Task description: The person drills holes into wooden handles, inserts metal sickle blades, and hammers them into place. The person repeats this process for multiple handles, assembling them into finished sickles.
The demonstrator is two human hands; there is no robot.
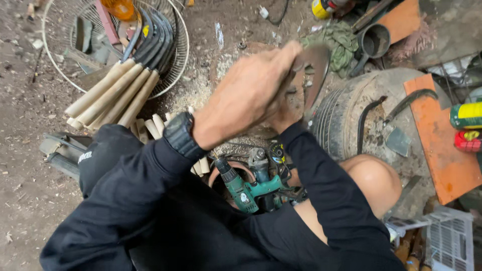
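Note:
My left hand [251, 95], with a black watch on the wrist, is closed around the lower end of a dark, curved metal blade [315, 70]. The blade stands up over a sawdust-covered wooden block [211, 75]. My right hand [282, 119] lies under the left one. Only a small part of it shows past its black sleeve, so its grip is hidden. Both hands are held above my lap and bare knee [374, 180].
A bundle of sickles with pale wooden handles [118, 90] lies on a round wire fan guard [170, 75]. A green power drill [243, 188] sits below my hands. To the right are an old tyre [346, 108], an orange board [442, 155], spray cans [467, 115] and a white crate [449, 238].

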